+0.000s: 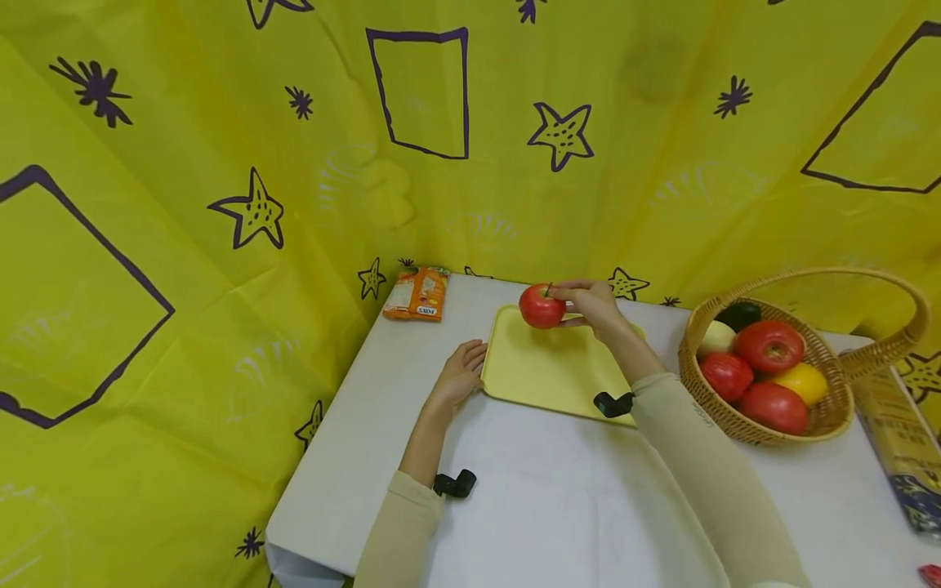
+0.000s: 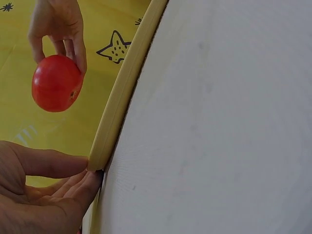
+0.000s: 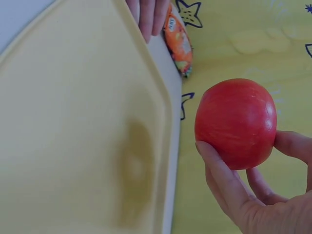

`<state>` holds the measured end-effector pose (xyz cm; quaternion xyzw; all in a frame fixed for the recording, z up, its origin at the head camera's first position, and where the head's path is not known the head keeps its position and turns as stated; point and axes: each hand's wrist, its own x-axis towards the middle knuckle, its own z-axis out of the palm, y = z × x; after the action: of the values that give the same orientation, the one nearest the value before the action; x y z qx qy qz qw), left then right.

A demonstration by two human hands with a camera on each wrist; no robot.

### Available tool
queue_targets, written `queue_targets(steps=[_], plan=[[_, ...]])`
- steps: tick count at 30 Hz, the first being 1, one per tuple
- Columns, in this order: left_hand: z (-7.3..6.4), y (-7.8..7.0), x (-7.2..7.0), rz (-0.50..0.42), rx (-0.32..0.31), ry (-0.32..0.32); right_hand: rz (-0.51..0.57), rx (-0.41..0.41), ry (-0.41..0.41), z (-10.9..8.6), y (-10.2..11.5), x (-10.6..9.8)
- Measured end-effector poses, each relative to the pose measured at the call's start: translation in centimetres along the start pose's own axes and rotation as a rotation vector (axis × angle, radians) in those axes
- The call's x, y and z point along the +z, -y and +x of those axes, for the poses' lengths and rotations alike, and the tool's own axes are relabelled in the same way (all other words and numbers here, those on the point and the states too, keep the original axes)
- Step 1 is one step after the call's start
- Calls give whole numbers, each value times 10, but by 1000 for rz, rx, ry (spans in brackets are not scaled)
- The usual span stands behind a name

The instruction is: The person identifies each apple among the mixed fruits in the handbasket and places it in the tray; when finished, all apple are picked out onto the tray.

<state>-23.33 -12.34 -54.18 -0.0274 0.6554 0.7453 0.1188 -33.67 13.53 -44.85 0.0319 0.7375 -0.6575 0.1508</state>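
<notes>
A red apple (image 1: 541, 307) with a dark stem is held by my right hand (image 1: 591, 304) above the far edge of a yellow tray (image 1: 529, 384). In the right wrist view, thumb and fingers pinch the apple (image 3: 236, 124) at its sides, and a shadow falls on the tray (image 3: 73, 112) beneath. My left hand (image 1: 461, 374) is at the tray's near left corner. The left wrist view shows its thumb on top of the tray rim (image 2: 114, 112) and the fingers underneath, pinching it.
To the right, a wicker basket (image 1: 764, 437) with a tall handle holds several fruits. An orange snack packet (image 1: 417, 294) lies at the table's back left. A long printed package (image 1: 900, 445) is beyond the basket. A yellow patterned curtain (image 1: 470, 204) hangs behind the white table (image 1: 529, 506).
</notes>
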Motion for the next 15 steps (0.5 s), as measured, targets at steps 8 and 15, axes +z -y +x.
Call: queue_targets(steps=[8,15], plan=[[2,1,0,-14,-2,-8,-5,6,-20,17,-10,11],[2,0,0,-30,4,-5,5,34,-45,24,-16,22]])
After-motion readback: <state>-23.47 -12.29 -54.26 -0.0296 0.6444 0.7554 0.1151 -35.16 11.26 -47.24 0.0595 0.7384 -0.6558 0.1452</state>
